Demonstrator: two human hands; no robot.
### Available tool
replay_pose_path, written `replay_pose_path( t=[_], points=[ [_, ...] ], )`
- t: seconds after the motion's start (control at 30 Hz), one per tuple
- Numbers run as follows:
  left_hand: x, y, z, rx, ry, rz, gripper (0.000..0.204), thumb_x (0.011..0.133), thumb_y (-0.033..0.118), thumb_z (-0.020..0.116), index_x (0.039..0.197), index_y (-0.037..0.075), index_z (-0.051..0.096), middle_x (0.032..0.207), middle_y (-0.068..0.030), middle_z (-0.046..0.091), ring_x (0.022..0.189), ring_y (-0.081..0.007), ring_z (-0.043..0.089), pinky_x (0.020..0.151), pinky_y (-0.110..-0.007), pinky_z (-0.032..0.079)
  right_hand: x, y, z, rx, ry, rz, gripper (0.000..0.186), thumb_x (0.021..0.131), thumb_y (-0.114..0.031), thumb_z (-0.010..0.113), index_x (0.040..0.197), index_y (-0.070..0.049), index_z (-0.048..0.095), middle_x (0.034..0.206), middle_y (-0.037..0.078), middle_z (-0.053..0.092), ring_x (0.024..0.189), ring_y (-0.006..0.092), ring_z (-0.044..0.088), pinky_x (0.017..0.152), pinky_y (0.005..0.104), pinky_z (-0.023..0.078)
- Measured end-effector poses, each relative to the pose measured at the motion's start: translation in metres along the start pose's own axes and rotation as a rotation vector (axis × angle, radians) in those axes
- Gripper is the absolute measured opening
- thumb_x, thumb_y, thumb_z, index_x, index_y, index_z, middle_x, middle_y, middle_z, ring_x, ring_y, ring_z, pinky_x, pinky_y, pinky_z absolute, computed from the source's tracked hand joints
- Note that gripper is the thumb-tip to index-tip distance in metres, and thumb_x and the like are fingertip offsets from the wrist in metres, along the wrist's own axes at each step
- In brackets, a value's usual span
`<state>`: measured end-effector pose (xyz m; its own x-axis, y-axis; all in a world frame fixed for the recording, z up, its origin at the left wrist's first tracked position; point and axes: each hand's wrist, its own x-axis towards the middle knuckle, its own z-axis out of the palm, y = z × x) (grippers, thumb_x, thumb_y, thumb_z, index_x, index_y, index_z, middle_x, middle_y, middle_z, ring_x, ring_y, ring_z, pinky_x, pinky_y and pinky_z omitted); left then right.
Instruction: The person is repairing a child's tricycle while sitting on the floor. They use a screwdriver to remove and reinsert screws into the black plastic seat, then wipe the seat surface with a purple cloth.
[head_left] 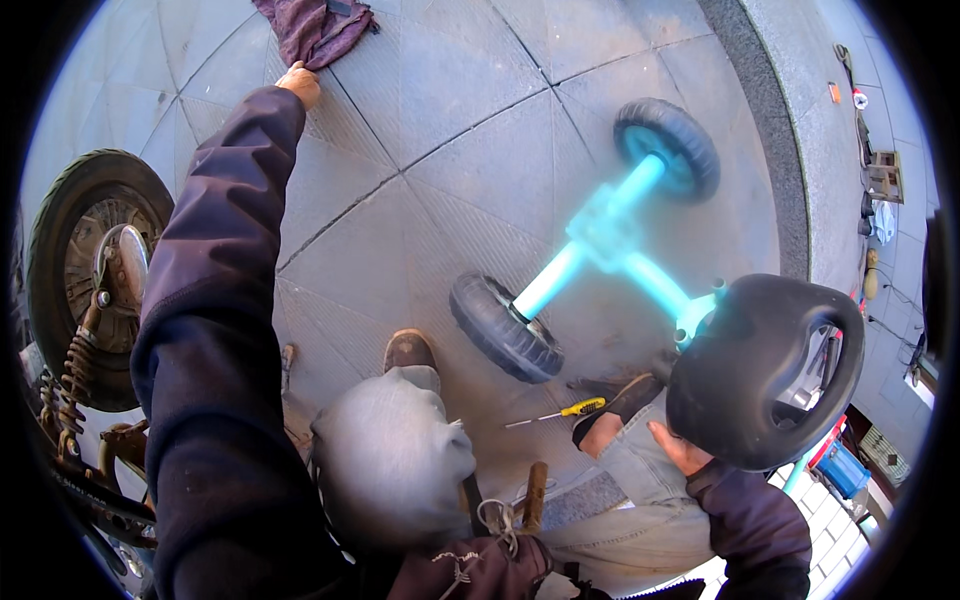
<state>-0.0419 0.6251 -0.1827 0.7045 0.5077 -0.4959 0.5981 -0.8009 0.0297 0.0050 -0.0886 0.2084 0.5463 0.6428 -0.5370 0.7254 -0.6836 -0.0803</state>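
My left arm is stretched far forward, and my left hand [303, 86] grips the edge of a crumpled maroon cloth [316, 32] on the paving. At the right, my right hand [682, 449] is against the lower edge of a black plastic seat with a handle opening [765, 365]; its fingers are partly hidden by the seat. The seat sits at one end of a bright turquoise tubular frame [605, 228]. At the frame's far end is a black wheel [668, 150], and a second black wheel [507, 327] stands nearer to me.
A yellow-handled screwdriver [570, 409] lies near my shoe. A large spoked-looking wheel [95, 270] with a rusty spring stands at the left. A stone kerb [775, 130] curves along the right, with tools beyond it. A blue container [842, 470] is at the lower right.
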Motion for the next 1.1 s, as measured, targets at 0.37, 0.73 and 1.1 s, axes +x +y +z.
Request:
replay_pose_path(
  t=[0.37, 0.73, 1.1],
  points=[
    [-0.138, 0.056, -0.06, -0.362, 0.331, -0.027, 0.053, 0.08, 0.027, 0.071, 0.123, -0.002, 0.06, 0.13, -0.0174, 0.057, 0.125, -0.0312, 0.051, 0.107, -0.037, 0.039, 0.026, -0.006, -0.016, 0.222, 0.04, -0.158, 0.058, 0.075, -0.024, 0.077, 0.126, -0.002, 0.057, 0.117, 0.015, 0.059, 0.109, 0.0319, 0.056, 0.097, 0.0428, 0.042],
    [-0.321, 0.148, -0.215, -0.65, 0.476, 0.258, 0.051, 0.083, 0.029, 0.07, 0.118, -0.008, 0.061, 0.122, -0.0157, 0.062, 0.111, -0.025, 0.06, 0.098, -0.034, 0.045, 0.011, 0.009, -0.003, -0.011, 0.293, -0.098, 0.091, 0.068, -0.047, 0.078, 0.134, 0.006, 0.044, 0.14, 0.024, 0.042, 0.131, 0.0408, 0.037, 0.108, 0.0475, 0.031],
    [-0.558, 0.24, -0.328, -0.961, 0.284, 0.765, 0.04, 0.092, 0.031, 0.063, 0.114, -0.002, 0.065, 0.113, -0.0122, 0.066, 0.112, -0.021, 0.058, 0.103, -0.035, 0.041, -0.085, -0.079, -0.048, 0.514, 0.682, -0.359, 0.091, 0.075, -0.04, 0.079, 0.143, 0.0, 0.034, 0.142, 0.023, 0.04, 0.127, 0.0372, 0.048, 0.105, 0.042, 0.042]
  ],
)
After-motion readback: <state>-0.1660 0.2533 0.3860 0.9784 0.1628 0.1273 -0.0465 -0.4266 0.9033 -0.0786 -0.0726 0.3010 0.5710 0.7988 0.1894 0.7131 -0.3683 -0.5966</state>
